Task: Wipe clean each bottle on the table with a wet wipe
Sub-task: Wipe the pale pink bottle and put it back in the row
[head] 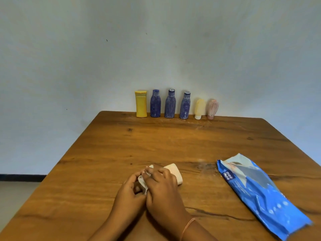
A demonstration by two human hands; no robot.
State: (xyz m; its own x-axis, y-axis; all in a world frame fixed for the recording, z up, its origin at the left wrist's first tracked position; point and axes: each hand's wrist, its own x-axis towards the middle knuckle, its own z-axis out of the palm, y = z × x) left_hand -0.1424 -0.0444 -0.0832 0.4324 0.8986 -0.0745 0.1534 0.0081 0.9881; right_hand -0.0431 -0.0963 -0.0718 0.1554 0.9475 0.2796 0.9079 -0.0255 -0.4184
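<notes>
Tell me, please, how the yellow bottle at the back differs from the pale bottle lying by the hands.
The yellow bottle stands upright; the pale bottle lies on its side. The yellow bottle is in the row at the table's far edge; the pale bottle is near, partly under the right hand, with a wet wipe in the left hand. The yellow bottle is bright yellow; the pale bottle is cream-pink. Both rest on the table.

Brightness: we see dim, even light with a cool bluish cast on the wall (156, 49); its source we cannot tell.
Shadows: we find soft, shallow ones under the left hand (128, 190) and right hand (161, 186).
Glare: we note a mild sheen on the blue pack (260, 188).
Sharpness: the far bottles (169, 103) look smeary to us.
Distortion: the tabletop (121, 145) edges splay toward the corners.
</notes>
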